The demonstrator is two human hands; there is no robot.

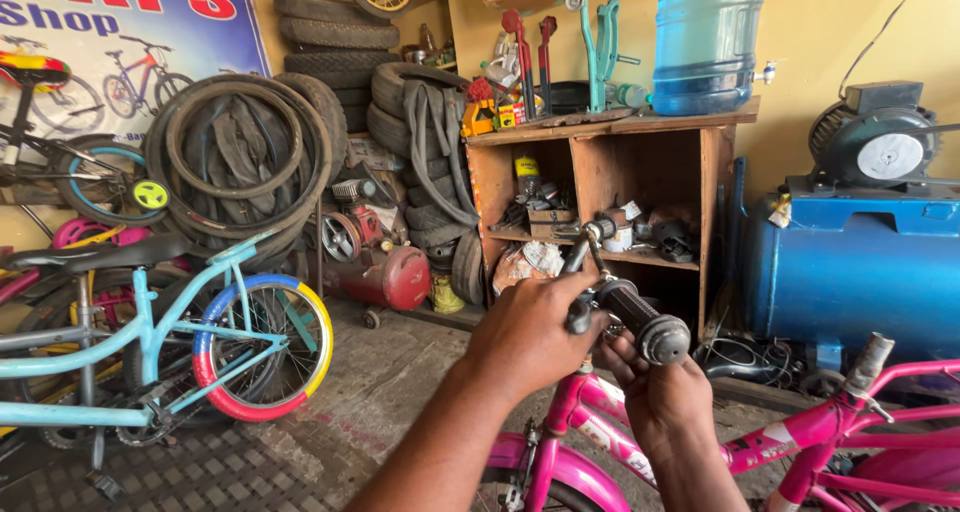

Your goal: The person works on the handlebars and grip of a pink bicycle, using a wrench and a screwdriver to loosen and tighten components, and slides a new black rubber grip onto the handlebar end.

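While the left hand (pixel 525 337) is closed over the handlebar (pixel 600 297) beside its brake lever (pixel 580 252), the right hand (pixel 660 392) wraps the black grip (pixel 640 317) from below, above the pink bicycle (pixel 700 442). A hard twist might slip the rubber or pinch fingers against the lever.

Even, warm daylight fills the scene, bright on the yellow wall (pixel 850 32) above and right of the grip. Shadows are soft; the shelf (pixel 610 187) recesses just behind the grip stay dim. Everything is sharp, with slight wide-angle bending toward the edges and mild glare on the water jug (pixel 705 37).
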